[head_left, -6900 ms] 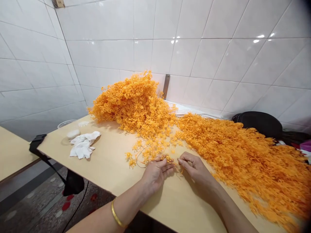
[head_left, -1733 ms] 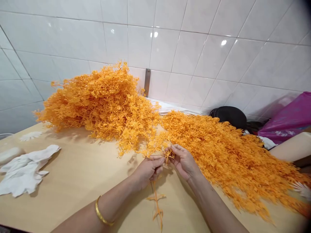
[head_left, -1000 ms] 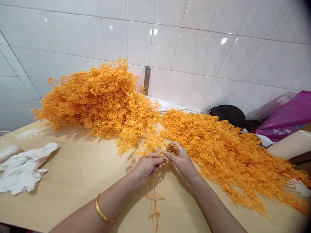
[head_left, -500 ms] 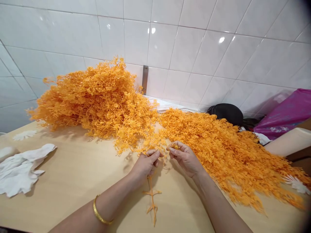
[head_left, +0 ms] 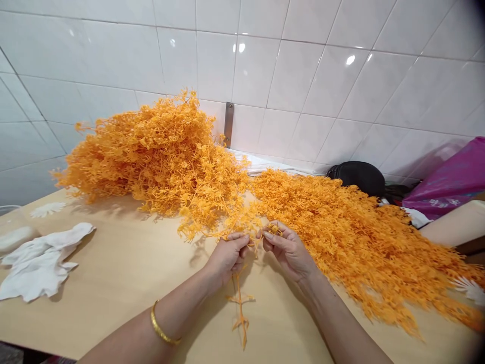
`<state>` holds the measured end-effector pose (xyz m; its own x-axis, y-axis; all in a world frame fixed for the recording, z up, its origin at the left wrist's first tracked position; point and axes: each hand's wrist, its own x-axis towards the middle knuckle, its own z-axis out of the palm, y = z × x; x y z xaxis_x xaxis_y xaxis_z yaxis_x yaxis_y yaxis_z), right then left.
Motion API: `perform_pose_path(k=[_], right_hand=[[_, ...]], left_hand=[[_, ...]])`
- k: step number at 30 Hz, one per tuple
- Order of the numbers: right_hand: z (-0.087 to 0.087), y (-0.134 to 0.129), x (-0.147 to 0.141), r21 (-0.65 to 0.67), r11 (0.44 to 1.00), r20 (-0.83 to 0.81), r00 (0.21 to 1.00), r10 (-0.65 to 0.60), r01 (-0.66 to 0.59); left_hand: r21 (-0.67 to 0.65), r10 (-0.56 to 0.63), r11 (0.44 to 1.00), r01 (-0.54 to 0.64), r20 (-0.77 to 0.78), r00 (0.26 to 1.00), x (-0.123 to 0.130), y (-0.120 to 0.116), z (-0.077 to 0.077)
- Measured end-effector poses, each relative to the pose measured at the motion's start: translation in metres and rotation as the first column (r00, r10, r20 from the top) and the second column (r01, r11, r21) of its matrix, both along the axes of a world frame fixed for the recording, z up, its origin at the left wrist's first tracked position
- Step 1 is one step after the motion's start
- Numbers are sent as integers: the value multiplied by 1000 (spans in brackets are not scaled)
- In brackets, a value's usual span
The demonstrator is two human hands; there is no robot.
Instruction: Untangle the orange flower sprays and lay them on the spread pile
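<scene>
My left hand is closed around an orange artificial plant stem, whose bare lower end with small side prongs hangs below the fist toward me. Fine orange sprigs spread from the stem's upper part between the two hands. My right hand pinches a small orange sprig between thumb and fingers, a short gap from the left. Behind the left hand rises a tall heap of orange artificial foliage. A flatter orange pile lies beside and behind the right hand.
On the table, a crumpled white cloth and a white petal-shaped piece lie at left. Another white petal piece rests at right. A black case and purple bag stand near the tiled wall.
The view has shifted slightly, so the scene sits a little further right. Both hands keep their grips, and the fingers move only a little at the sprigs.
</scene>
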<state>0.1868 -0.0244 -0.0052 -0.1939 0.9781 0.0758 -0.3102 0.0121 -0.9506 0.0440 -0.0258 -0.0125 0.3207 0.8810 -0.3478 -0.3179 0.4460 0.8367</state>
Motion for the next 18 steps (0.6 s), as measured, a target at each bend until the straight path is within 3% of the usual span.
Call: perform_pose_path(k=[3,6,9,14,18], right_hand=[[0,-4,-5,36,996,69,995,75,-77],[0,-3,-8,121,992,179,984,2,-24],[-1,0,-6,213,976,347,930,-120,47],[-1,0,-6,349,937,584,777,-233,19],[-1,-1,-7,343,939,570,793,-216,9]], left_hand=[[-28,-20,999,17,-108,994,4,-2,5],[-24,-19,1000,15,-181,983,7,-3,7],[-17,-11,1000,9,-173,985,8,-2,5],[24,27,999,-24,-116,993,6,-1,-1],[13,-11,1000,13,-80,997,3,-1,-3]])
